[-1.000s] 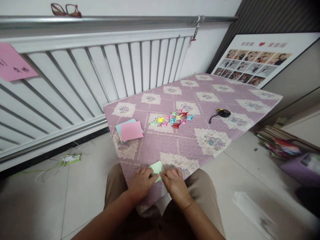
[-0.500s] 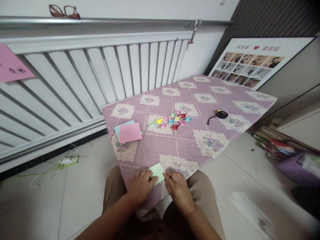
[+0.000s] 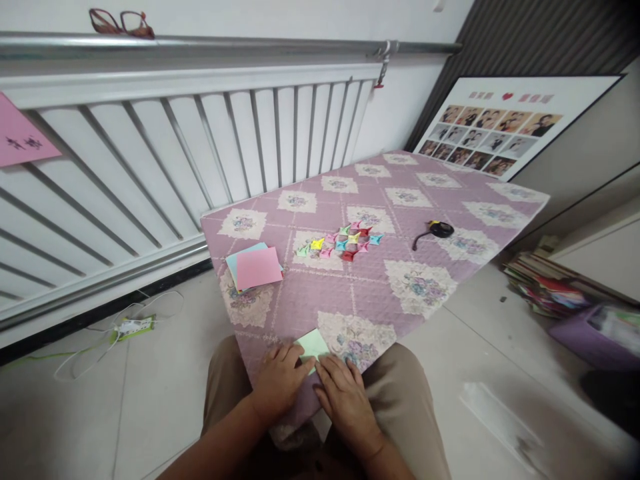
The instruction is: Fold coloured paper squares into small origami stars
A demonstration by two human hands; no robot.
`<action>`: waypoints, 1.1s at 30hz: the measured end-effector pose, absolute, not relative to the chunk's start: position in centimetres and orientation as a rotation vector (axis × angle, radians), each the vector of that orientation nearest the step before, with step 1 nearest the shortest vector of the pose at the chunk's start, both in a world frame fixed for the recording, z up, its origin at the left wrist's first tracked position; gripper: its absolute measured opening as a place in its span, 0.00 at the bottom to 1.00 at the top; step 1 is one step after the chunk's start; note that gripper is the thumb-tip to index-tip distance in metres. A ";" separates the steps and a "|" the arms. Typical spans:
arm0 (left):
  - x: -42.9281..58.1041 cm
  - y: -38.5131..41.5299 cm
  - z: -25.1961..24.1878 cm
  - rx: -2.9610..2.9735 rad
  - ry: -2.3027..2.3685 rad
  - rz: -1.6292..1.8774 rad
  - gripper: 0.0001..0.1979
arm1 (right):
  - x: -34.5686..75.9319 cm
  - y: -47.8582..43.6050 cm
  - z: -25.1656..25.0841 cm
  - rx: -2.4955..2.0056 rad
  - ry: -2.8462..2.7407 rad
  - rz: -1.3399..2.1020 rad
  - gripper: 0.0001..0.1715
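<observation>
A pale green paper square [image 3: 313,343] lies at the near edge of the table, on its purple flowered cloth [image 3: 380,293]. My left hand [image 3: 280,381] presses on the paper's left side with bent fingers. My right hand [image 3: 343,397] covers its lower right part, fingers curled down onto it. Farther back lies a stack of coloured paper squares [image 3: 254,267], pink on top, and a cluster of several small folded paper pieces [image 3: 343,243].
A black tape measure [image 3: 436,231] rests right of the folded pieces. A white radiator [image 3: 150,160] runs behind the table, glasses [image 3: 116,22] on the ledge above. A photo board [image 3: 500,127] leans at the back right. Books [image 3: 545,287] lie on the floor.
My right hand has slid left and farther over the green paper, so less of it shows. The view has shifted slightly.
</observation>
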State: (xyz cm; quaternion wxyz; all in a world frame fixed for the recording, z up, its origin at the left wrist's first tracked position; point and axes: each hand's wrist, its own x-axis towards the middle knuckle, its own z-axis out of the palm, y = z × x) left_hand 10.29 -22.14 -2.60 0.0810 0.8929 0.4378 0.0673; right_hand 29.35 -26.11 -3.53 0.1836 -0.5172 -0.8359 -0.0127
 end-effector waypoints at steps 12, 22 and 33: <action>10.1 -22.0 -3.1 2.650 1.298 0.209 0.17 | 30.1 -26.2 -3.0 -1.656 -2.230 -0.084 0.18; 9.5 -22.3 -3.0 2.656 1.223 0.189 0.18 | 27.8 -25.8 -3.5 -1.559 -2.272 -0.065 0.20; 7.6 -22.2 -3.0 2.685 1.062 0.193 0.20 | 27.5 -26.2 -4.9 -1.541 -2.408 -0.039 0.25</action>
